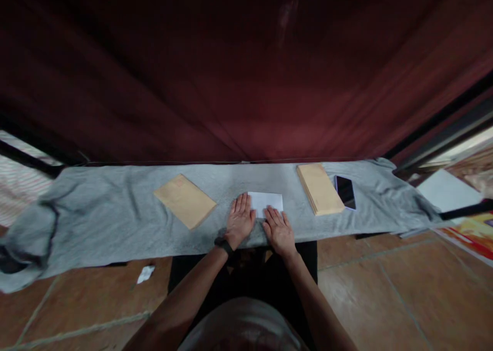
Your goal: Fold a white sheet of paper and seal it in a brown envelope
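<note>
A small white sheet of paper (265, 199) lies on the grey cloth in front of me. My left hand (241, 218) is flat at its left edge, fingers stretched out and pointing away from me. On the sheet's lower right part rests my right hand (279, 230), also flat with its fingers apart. Neither hand grips anything. To the left lies a brown envelope (185, 201), turned at a slant. A stack of brown envelopes (320, 189) sits to the right of my right hand. Whether the white paper is folded, I cannot tell.
A phone (345, 192) with a dark screen lies right of the stack. The grey cloth (127, 227) covers a long narrow table, with a dark red curtain (246, 84) behind it. A crumpled white scrap (145, 274) is on the tiled floor.
</note>
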Demonstrator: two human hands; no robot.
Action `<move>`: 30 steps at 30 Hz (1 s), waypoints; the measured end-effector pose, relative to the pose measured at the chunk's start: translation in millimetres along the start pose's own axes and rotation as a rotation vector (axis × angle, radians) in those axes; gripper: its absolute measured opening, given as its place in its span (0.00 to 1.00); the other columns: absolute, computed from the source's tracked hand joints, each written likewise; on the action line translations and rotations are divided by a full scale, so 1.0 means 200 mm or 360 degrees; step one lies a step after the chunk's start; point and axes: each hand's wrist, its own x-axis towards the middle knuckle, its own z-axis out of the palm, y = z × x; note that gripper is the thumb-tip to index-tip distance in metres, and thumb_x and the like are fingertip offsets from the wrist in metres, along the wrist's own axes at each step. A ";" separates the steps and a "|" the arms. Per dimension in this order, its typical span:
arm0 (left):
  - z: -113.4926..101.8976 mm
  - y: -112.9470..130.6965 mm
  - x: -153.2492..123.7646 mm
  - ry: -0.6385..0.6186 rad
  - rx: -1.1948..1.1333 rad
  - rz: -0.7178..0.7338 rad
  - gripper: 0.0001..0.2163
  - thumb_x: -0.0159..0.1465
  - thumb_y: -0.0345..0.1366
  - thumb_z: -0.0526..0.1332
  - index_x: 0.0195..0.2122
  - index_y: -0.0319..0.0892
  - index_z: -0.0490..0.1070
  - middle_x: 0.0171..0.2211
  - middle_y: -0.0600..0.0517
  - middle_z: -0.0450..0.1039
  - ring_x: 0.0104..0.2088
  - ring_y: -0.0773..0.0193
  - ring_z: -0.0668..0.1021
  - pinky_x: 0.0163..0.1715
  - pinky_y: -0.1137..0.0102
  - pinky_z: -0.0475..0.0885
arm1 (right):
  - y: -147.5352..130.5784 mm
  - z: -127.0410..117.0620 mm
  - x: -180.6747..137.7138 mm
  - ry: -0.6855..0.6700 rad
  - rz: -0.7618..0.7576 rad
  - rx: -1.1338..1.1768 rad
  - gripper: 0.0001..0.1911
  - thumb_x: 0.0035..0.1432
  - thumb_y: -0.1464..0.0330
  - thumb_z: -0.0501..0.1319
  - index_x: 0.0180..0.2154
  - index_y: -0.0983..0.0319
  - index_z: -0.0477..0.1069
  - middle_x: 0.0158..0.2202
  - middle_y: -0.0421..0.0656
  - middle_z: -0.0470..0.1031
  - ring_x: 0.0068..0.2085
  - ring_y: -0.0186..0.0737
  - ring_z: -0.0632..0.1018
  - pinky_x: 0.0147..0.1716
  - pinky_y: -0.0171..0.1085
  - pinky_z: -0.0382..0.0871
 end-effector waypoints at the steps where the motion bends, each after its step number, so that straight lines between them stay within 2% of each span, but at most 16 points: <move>1: -0.01 0.01 0.00 0.0008 0.0005 -0.0021 0.28 0.72 0.41 0.46 0.71 0.34 0.49 0.72 0.43 0.49 0.72 0.53 0.52 0.70 0.54 0.48 | 0.00 0.00 0.00 0.0001 -0.0003 -0.0012 0.25 0.73 0.61 0.50 0.67 0.62 0.60 0.67 0.48 0.62 0.67 0.47 0.64 0.68 0.50 0.49; 4: -0.03 0.04 -0.01 0.0041 -0.0018 0.0030 0.27 0.72 0.38 0.46 0.71 0.34 0.50 0.72 0.43 0.47 0.72 0.52 0.50 0.70 0.53 0.48 | 0.00 0.00 0.00 0.0007 -0.0023 -0.0035 0.26 0.73 0.62 0.50 0.67 0.62 0.59 0.67 0.48 0.62 0.67 0.47 0.65 0.68 0.50 0.50; 8: -0.04 0.09 -0.03 -0.0002 -0.0196 0.0525 0.25 0.72 0.34 0.45 0.70 0.38 0.51 0.72 0.46 0.48 0.72 0.58 0.52 0.70 0.59 0.51 | 0.01 0.00 0.00 -0.0017 -0.0020 -0.0066 0.25 0.72 0.67 0.49 0.66 0.64 0.61 0.67 0.49 0.63 0.67 0.48 0.64 0.68 0.51 0.49; 11: -0.02 0.12 -0.06 -0.0060 -0.0279 0.0692 0.25 0.73 0.36 0.44 0.71 0.39 0.50 0.71 0.46 0.52 0.71 0.61 0.55 0.70 0.61 0.50 | 0.00 0.00 -0.01 -0.0067 -0.0017 -0.0091 0.25 0.71 0.69 0.47 0.66 0.68 0.61 0.66 0.50 0.64 0.68 0.48 0.63 0.69 0.51 0.47; 19: -0.02 0.08 -0.13 -0.0043 -0.0147 0.0564 0.31 0.74 0.50 0.43 0.72 0.37 0.46 0.72 0.44 0.48 0.72 0.58 0.50 0.71 0.58 0.45 | 0.03 -0.01 -0.02 -0.0106 -0.0081 -0.0142 0.29 0.70 0.66 0.49 0.69 0.64 0.53 0.70 0.47 0.56 0.69 0.47 0.60 0.69 0.50 0.46; 24: -0.05 0.06 -0.17 -0.0052 -0.0103 0.0497 0.33 0.73 0.53 0.42 0.71 0.34 0.50 0.72 0.41 0.47 0.72 0.56 0.50 0.71 0.58 0.45 | 0.02 0.01 -0.02 -0.0068 -0.0065 -0.0170 0.27 0.71 0.68 0.47 0.69 0.63 0.56 0.70 0.47 0.58 0.69 0.46 0.61 0.68 0.50 0.47; 30: -0.06 0.05 -0.21 -0.0040 -0.0063 0.0431 0.37 0.71 0.57 0.43 0.70 0.31 0.50 0.72 0.37 0.47 0.72 0.53 0.50 0.70 0.57 0.46 | 0.01 0.04 -0.05 0.0083 0.0016 -0.0203 0.27 0.72 0.64 0.46 0.68 0.66 0.56 0.68 0.52 0.60 0.67 0.49 0.64 0.67 0.52 0.49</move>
